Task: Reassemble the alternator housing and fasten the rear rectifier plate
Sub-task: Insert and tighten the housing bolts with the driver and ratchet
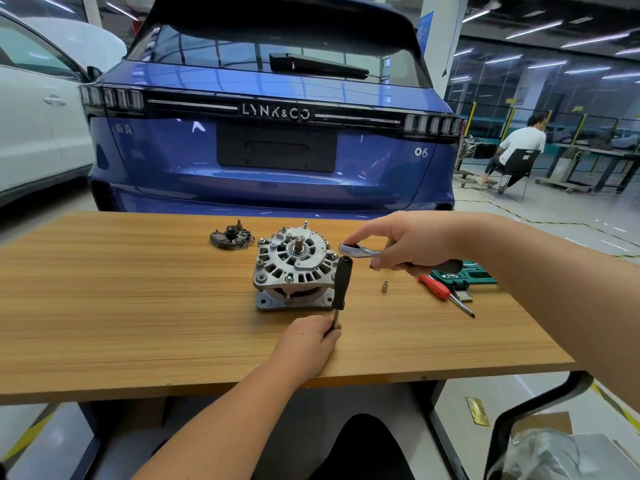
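The silver alternator housing stands on the wooden table, shaft end up. The dark rectifier plate lies apart from it, behind and to the left. My right hand grips a chrome ratchet just right of the housing, index finger stretched over the ratchet's head. My left hand pinches the metal shaft of a black-handled driver, whose handle points up beside the housing's right edge.
A small socket stands on the table right of the alternator. A red-handled screwdriver and a green tool case lie further right. A blue car is parked close behind the table. A black chair frame is at lower right.
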A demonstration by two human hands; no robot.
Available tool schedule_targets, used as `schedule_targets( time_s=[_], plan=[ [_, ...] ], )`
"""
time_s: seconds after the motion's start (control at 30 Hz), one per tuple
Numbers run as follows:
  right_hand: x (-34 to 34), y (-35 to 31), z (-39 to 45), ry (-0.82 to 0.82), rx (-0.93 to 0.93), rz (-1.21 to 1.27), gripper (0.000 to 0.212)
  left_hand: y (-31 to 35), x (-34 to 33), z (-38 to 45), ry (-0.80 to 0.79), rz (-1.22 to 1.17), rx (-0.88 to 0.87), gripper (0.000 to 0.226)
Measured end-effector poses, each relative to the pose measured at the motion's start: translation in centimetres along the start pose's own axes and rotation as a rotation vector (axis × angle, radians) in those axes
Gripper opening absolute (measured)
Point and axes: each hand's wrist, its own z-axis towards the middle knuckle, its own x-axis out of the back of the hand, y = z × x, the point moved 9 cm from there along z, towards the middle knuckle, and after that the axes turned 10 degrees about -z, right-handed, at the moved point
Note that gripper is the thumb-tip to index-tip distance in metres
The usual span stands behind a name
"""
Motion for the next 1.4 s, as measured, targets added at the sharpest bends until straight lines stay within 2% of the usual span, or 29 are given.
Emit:
schedule_targets(
  time_s=[0.57,0.83,1.07,1.4],
  plan=[
    [-0.9,0.9,0.8,-0.006,-0.01,0.12,0.056,-0.1,-0.2,-0.1,0.003,-0.042,0.006,0.024],
    [-0.1,0.5,0.7,0.009,-0.027,-0.131,0.06,0.0,-0.1,-0.1,0.013,-0.013,0.008,0.023],
    [-0.5,-0.3,0.9,0.047,0.019,-0.113,0.055,0.0,0.1,-0.2,0.019,-0.01,0.017,0.025],
    [-1.1,0.5,0.9,0.033,0.037,-0.116,0.06,0.0,0.0,-0.1,-0.027,-0.037,0.017,0.028]
  ],
)
